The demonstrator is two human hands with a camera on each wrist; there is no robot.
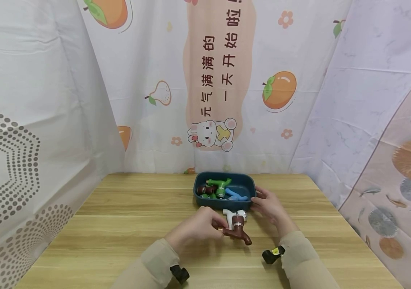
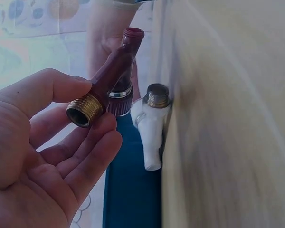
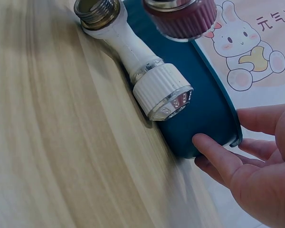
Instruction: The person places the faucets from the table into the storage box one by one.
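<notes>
My left hand (image 1: 202,225) pinches a dark red tap (image 1: 238,229) by its brass-threaded end (image 2: 87,110), between thumb and fingers. The tap hangs over the table in front of a dark teal bin (image 1: 223,204). A white tap (image 2: 153,128) lies on the table against the bin's front, partly hidden by the dark red one in the head view. With its thumb on the outer wall and fingers round the corner, my right hand (image 3: 263,161) holds the bin's right end. Inside the bin are green taps (image 1: 221,186), a dark red tap (image 1: 205,190) and a blue tap (image 1: 237,196).
The bin stands near the back edge of the wooden table (image 1: 137,224). Printed curtains (image 1: 155,60) hang behind and at both sides. A small black camera (image 1: 179,274) is strapped to the left wrist and another black camera (image 1: 271,257) to the right.
</notes>
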